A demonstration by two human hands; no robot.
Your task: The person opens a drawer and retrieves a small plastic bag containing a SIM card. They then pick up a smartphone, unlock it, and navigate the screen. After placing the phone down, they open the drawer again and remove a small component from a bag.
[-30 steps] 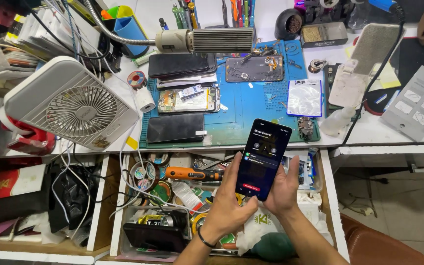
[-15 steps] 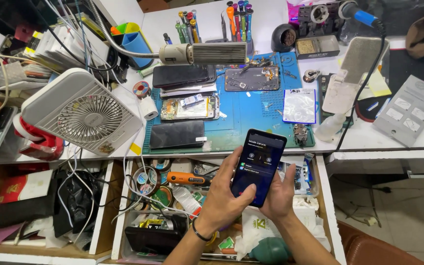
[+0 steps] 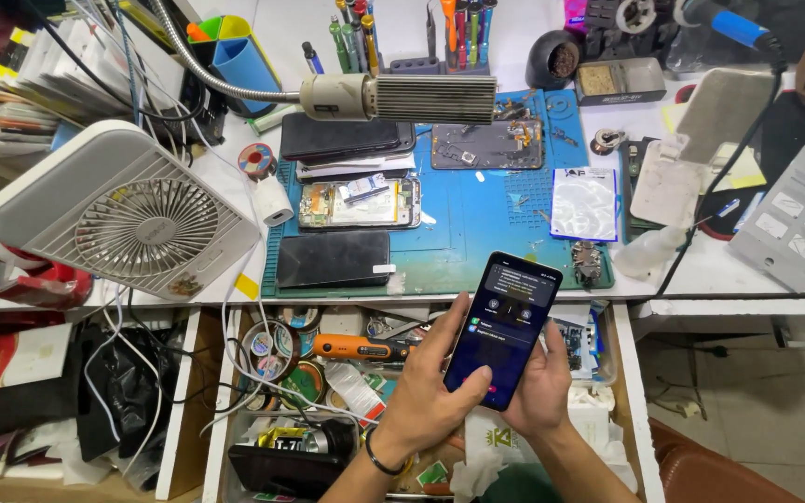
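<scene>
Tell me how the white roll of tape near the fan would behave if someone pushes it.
The white tape roll looks small and hollow, so probably light. It seems to lie partly on its side, so a push might roll it toward the desk fan. Loose cables nearby could snag it.

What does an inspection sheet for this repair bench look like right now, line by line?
Surface: white bench with a blue work mat.
Job's things: lit smartphone held above an open drawer.
Clutter: opened phone, dark phones, white fan, orange tool, tape rolls.
Hands: left hand grips the phone, thumb on the screen; right hand supports it from behind.
Cables: white and black wires trail from the fan into the drawer.
Surroundings: gooseneck lamp, tool rack, tiled floor.
</scene>
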